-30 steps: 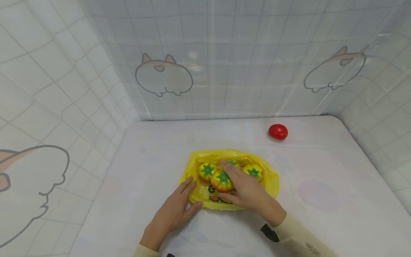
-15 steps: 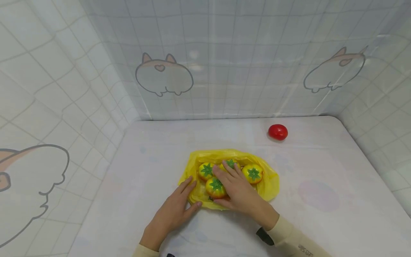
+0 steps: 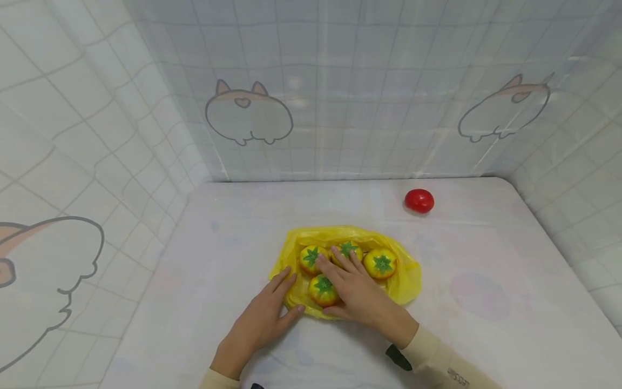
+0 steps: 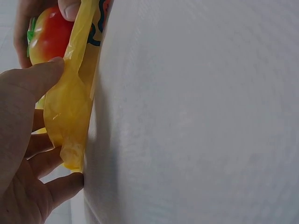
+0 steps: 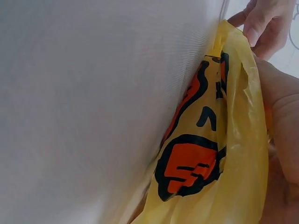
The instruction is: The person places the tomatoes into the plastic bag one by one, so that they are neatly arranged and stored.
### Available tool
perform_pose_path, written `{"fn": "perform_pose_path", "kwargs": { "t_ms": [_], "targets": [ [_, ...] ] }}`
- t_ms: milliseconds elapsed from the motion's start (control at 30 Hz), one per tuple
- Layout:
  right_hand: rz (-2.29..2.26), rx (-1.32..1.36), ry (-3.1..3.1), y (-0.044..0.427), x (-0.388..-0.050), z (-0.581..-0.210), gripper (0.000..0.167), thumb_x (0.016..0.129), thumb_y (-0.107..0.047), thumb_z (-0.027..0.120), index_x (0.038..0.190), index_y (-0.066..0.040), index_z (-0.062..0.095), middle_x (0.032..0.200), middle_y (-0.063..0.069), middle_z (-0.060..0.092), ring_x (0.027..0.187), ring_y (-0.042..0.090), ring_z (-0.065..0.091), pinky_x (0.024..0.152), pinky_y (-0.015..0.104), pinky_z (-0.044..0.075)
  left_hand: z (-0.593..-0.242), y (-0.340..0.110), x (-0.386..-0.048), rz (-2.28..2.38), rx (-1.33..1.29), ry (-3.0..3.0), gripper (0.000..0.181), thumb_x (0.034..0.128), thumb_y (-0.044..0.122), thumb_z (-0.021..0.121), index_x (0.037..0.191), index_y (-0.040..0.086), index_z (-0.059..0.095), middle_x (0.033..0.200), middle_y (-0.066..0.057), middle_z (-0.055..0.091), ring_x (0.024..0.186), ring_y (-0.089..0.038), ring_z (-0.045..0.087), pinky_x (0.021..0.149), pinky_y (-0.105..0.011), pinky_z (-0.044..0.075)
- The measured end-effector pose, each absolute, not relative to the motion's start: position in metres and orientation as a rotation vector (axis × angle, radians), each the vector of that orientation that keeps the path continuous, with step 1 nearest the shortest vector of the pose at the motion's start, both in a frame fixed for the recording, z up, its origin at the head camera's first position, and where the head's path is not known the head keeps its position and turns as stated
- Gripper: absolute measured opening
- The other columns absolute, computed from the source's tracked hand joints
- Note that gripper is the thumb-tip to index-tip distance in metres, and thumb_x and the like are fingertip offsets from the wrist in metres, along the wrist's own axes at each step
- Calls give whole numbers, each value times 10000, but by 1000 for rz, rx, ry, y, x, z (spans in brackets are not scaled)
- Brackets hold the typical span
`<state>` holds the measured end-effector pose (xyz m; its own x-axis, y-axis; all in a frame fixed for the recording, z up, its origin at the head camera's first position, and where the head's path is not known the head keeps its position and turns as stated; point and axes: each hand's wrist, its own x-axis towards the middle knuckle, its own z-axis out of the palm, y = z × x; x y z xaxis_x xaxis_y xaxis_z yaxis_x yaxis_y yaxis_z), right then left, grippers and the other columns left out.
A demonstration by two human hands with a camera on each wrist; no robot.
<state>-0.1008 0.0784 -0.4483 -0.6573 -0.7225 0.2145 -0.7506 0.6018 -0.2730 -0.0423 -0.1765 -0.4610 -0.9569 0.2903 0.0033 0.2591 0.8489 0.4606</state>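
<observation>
A yellow plastic bag (image 3: 410,281) lies spread and gaping on the table. Inside stand several yellow-red toy tomatoes with green star-shaped tops, one of them at the right (image 3: 381,263). My right hand (image 3: 357,294) reaches into the bag and holds the nearest toy tomato (image 3: 322,290) between thumb and index finger. Its other fingers lie over the rear tomato (image 3: 347,248). With its thumb on the near rim and fingers along the side, my left hand (image 3: 264,319) holds the bag's left edge. The left wrist view shows the bag's plastic (image 4: 70,107) between that thumb and fingers.
A smooth red tomato-like object (image 3: 419,201) sits apart near the back right of the white table (image 3: 233,216). Tiled-pattern sheets with animal drawings rise behind (image 3: 320,124) and at both sides. The bag's printed front (image 5: 196,158) shows in the right wrist view.
My right hand has shifted the nearest toy tomato left and toward me inside the bag. The left hand stays at the bag's edge.
</observation>
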Motion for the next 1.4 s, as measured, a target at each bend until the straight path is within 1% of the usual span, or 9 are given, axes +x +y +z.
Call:
{"fn": "perform_pose_path", "kwargs": {
  "t_ms": [200,400,600,867,1033,1167,1400],
  "targets": [
    [499,1268,-2781,77,-99,-450,1043,836,-533,816,1632,-122,281,1654,33,351,1571,321,195,1244,641,164,-460,-176,-43,711,433,2949,696,1007,477,632,1549,79,456,1666,-94,327,1485,-321,398,1157,-505,426],
    [493,1269,-2808,78,-99,-451,1110,836,-539,809,1655,-116,192,1683,31,266,1578,319,153,1235,669,143,-459,-176,-45,693,437,2950,698,1007,476,632,1553,81,449,1668,-93,322,1489,-316,391,1162,-501,421],
    [466,1287,-2802,78,-99,-452,1132,832,-541,805,1656,-97,168,1702,62,212,1580,334,139,1225,694,131,-459,-175,-45,692,432,2952,704,1004,474,637,1556,83,444,1669,-93,321,1491,-316,388,1162,-506,420],
    [469,1299,-2857,80,-99,-450,1110,852,-561,780,1662,-127,157,1722,41,143,1592,290,78,1243,668,70,-460,-174,-45,689,437,2957,706,1001,462,645,1556,76,440,1665,-100,326,1487,-322,394,1159,-506,422],
    [488,1320,-2854,85,-103,-445,1097,872,-580,750,1666,-140,135,1729,33,124,1594,282,61,1245,661,65,-460,-175,-45,675,438,2967,705,998,468,646,1551,77,449,1664,-94,332,1485,-314,399,1162,-499,421],
    [510,1347,-2836,90,-106,-441,1074,891,-577,731,1663,-124,139,1727,37,120,1592,298,80,1244,662,70,-459,-175,-44,681,437,2968,718,994,473,648,1554,72,444,1663,-98,332,1485,-317,396,1166,-499,415],
    [542,1379,-2784,97,-112,-435,1012,919,-554,711,1656,-111,179,1716,50,175,1582,313,139,1250,648,89,-460,-175,-42,678,428,2965,730,996,488,640,1564,80,432,1666,-90,329,1492,-309,387,1166,-498,414]
  ]
}}
